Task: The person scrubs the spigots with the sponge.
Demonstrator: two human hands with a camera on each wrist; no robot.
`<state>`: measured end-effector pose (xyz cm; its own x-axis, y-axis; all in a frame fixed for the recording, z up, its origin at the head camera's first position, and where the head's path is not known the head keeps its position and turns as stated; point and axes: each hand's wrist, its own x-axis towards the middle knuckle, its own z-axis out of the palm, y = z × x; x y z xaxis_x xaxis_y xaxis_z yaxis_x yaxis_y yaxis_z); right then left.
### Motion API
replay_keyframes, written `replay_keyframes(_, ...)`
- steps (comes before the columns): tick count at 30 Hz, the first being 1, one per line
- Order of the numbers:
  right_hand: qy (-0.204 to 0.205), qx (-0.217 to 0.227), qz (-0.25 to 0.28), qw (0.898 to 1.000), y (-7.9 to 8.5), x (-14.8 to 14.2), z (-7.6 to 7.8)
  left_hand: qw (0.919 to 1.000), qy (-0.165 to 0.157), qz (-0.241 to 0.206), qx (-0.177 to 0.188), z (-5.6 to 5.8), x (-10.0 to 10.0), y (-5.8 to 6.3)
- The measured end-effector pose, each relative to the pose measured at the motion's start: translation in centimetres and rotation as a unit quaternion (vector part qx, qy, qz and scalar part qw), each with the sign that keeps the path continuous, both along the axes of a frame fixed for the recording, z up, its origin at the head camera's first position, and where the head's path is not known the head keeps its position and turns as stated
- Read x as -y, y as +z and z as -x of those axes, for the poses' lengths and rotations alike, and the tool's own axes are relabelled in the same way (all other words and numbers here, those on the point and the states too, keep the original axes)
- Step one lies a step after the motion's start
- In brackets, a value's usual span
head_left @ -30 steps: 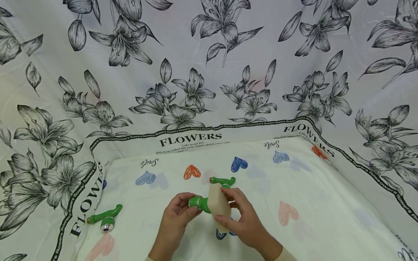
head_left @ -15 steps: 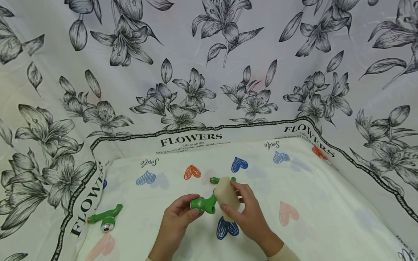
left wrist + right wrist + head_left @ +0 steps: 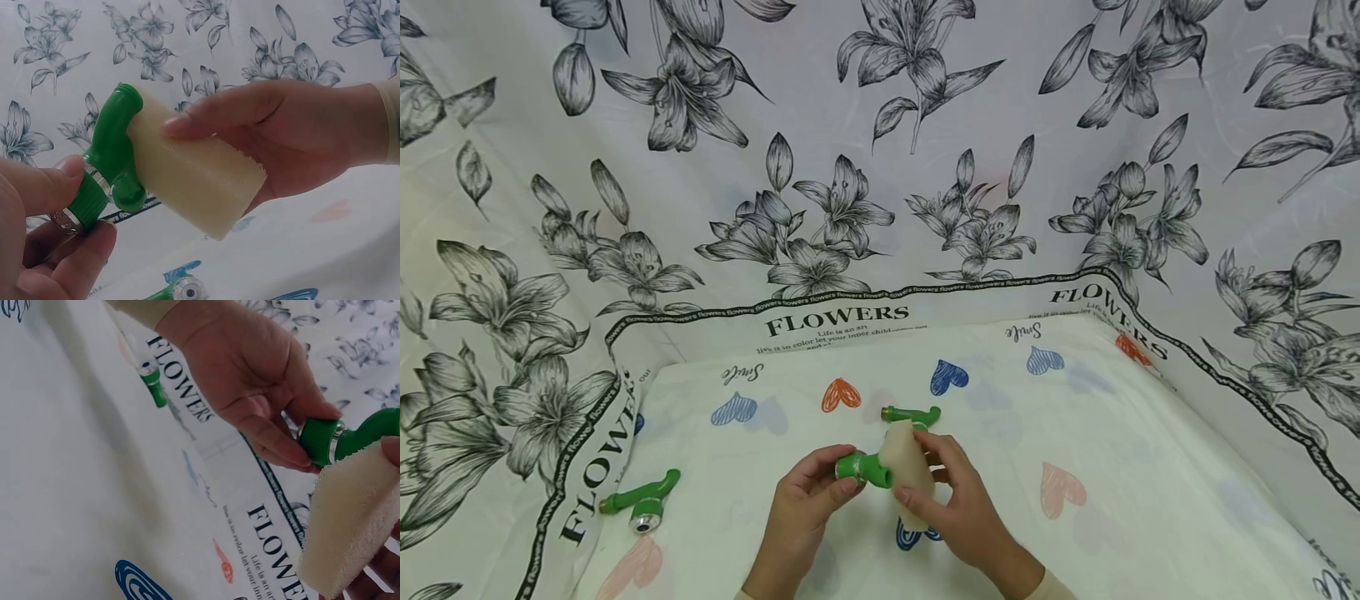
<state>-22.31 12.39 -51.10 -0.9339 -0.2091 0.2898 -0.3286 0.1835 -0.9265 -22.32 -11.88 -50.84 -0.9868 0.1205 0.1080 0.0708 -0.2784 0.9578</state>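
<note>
My left hand (image 3: pixel 805 496) pinches a green tap (image 3: pixel 112 140) by its ribbed, silver-ringed end, between thumb and fingers. A cream-coloured sponge block (image 3: pixel 194 178) is in my right hand (image 3: pixel 958 496), thumb on the near face and fingers behind. In the left wrist view the sponge lies along the side of the tap's curved body, overlapping it. The right wrist view shows the sponge (image 3: pixel 350 519) partly covering the tap (image 3: pixel 322 440). Both hands hold these things up over the cloth-covered table.
A second green tap (image 3: pixel 643 500) lies on the white heart-printed cloth (image 3: pixel 737 467) at the left. Another green tap (image 3: pixel 912 414) lies just behind the sponge, partly hidden. A flower-printed curtain (image 3: pixel 820 208) rises along the back and sides.
My right hand moved the sponge right and away from the tap's front, then back left against it. The left hand keeps its grip on the tap nearly in place.
</note>
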Motion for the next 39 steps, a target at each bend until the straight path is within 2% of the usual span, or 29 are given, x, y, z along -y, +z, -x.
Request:
replay_keyframes(7, 0.023, 0.001, 0.028, 0.999, 0.3, -0.2, 0.0, 0.9999, -0.001, -0.002, -0.011, 0.2, 0.1, -0.1)
replay_keyframes(13, 0.073, 0.008, 0.056, 0.996, 0.8, 0.2, -0.7, 0.9996, 0.025, -0.009, -0.009, 0.3, 0.1, -0.1)
replay_keyframes(16, 0.080, -0.004, 0.053, 0.995, 1.0, 0.3, -0.9, 0.9993, 0.036, -0.012, 0.001, 0.4, 0.1, 0.0)
replay_keyframes(20, 0.068, -0.019, 0.043, 0.997, 1.1, 0.2, -0.9, 0.9991, 0.038, -0.012, 0.017, 0.4, 0.0, 0.0)
replay_keyframes(25, 0.044, -0.043, 0.021, 0.998, 0.8, -0.2, -0.4, 0.9993, 0.026, -0.012, 0.023, 0.2, -0.1, 0.1)
replay_keyframes(32, -0.016, -0.038, -0.028, 0.999, 0.4, -0.4, 0.3, 0.9996, 0.017, -0.012, 0.020, 0.2, -0.1, 0.0)
replay_keyframes(39, -0.080, -0.044, -0.077, 0.993, -0.7, -0.9, 1.3, 0.9995, 0.006, -0.004, 0.032, -0.1, -0.2, 0.2)
